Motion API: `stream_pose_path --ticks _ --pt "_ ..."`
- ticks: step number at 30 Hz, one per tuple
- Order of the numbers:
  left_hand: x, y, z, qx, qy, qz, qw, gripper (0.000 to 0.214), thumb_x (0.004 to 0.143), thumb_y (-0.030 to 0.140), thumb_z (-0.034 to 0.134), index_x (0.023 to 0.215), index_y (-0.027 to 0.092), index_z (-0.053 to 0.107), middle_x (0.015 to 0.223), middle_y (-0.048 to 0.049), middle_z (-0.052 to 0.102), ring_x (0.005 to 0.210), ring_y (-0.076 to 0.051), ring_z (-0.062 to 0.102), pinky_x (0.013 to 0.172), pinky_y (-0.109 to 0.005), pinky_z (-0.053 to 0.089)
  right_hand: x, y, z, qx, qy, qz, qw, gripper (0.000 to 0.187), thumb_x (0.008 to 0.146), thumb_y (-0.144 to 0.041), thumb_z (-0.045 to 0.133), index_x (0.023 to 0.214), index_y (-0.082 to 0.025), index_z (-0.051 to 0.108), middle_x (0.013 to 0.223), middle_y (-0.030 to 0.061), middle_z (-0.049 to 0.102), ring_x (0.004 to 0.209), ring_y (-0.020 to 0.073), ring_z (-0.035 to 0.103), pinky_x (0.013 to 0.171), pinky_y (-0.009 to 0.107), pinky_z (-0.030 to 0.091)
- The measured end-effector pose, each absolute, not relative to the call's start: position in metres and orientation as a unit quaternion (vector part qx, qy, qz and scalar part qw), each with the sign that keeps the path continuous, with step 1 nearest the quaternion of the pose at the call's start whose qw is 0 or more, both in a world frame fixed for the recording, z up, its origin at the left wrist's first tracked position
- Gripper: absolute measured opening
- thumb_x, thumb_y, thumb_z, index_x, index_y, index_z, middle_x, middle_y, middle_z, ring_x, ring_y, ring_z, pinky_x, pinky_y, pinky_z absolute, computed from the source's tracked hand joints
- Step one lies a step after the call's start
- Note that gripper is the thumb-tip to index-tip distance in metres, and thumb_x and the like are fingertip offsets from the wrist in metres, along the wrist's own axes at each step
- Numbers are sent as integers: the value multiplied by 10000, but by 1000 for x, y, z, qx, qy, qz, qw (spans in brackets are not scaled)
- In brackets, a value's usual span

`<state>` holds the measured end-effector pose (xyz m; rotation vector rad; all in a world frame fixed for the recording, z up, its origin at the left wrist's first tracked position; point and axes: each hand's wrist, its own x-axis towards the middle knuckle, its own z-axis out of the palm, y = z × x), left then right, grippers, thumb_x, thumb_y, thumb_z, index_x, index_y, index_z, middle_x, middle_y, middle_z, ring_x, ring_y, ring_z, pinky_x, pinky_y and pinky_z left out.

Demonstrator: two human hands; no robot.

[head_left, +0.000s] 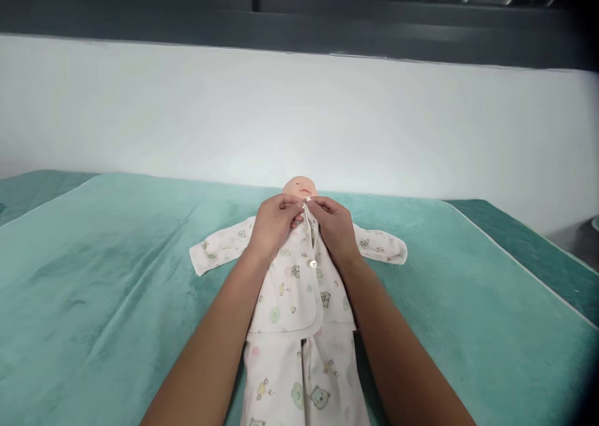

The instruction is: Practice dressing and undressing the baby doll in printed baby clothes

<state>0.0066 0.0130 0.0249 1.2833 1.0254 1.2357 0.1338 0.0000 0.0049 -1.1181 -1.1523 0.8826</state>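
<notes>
A baby doll [300, 184] lies on its back, dressed in a white printed baby jacket [285, 289] and matching trousers [322, 376]. At the jacket's neckline, just below the doll's chin, my left hand [275, 221] pinches one front edge of the jacket. Opposite it, my right hand [333, 223] pinches the other front edge, fingertips close to the left ones. Between the hands the front gapes slightly, and a small fastener [313, 264] shows at mid-chest. Both sleeves lie spread out to the sides. My fingers partly hide the collar.
A green soft cover [116, 276] spreads under the doll, with darker green strips along its left and right sides. Behind it rises a white wall [187, 108], topped by a dark window frame [140, 14] with metal bars. A dark object [580, 239] is partly visible at the right edge.
</notes>
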Motion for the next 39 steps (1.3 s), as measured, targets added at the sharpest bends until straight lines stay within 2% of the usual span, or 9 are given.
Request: stream_pose_path --ticks 8,13,16,22,30,33,37,39 --pt "5 14 20 583 423 507 473 123 818 262 604 912 184 606 686 -3 585 589 -105 533 554 -230 439 137 -2 9 -494 -582 372 528 200 782 -357 577 904 -206 628 785 -7 649 730 155 583 686 271 445" --pt "3 13 17 607 427 490 457 214 820 392 614 911 199 626 726 -21 626 583 -113 530 542 -239 430 132 -6 11 -537 -640 258 485 103 760 -262 546 855 -227 565 615 -69 457 575 116 428 583 256 357" --pt "4 13 17 595 433 486 471 257 768 410 673 922 208 636 728 -20 646 558 -115 528 525 -242 407 131 -7 13 -541 -662 230 464 69 763 -241 513 824 -238 547 625 -64 447 583 120 417 563 256 331" --pt "1 15 18 524 402 516 545 271 682 231 727 928 197 617 626 36 555 532 -96 500 529 -237 399 131 -12 15 -527 -651 295 460 274 746 -272 576 1018 -250 580 648 -69 481 608 125 473 586 254 377" --pt "-5 14 17 494 343 534 594 276 704 211 715 951 173 598 648 40 533 563 -79 500 544 -217 397 130 -29 12 -487 -644 331 488 490 802 -375 612 1265 -273 490 820 -44 540 638 109 463 657 265 421" --pt "-3 10 18 519 383 534 546 216 722 221 681 919 167 611 679 32 543 580 -87 505 557 -225 405 128 -40 9 -511 -648 295 482 486 801 -387 618 1253 -272 479 888 -30 557 640 112 465 659 275 423" --pt "-4 -3 16 596 477 517 387 180 747 283 657 897 183 647 774 0 618 676 -119 546 640 -244 422 126 -63 4 -563 -650 206 466 372 776 -376 633 1097 -235 508 996 13 570 713 140 507 681 296 418" --pt "-7 -13 15 621 495 500 346 180 766 304 642 908 194 660 800 -4 638 722 -131 557 674 -246 417 126 -74 2 -582 -649 184 454 314 782 -390 623 1022 -228 502 993 20 573 715 148 513 672 299 408"
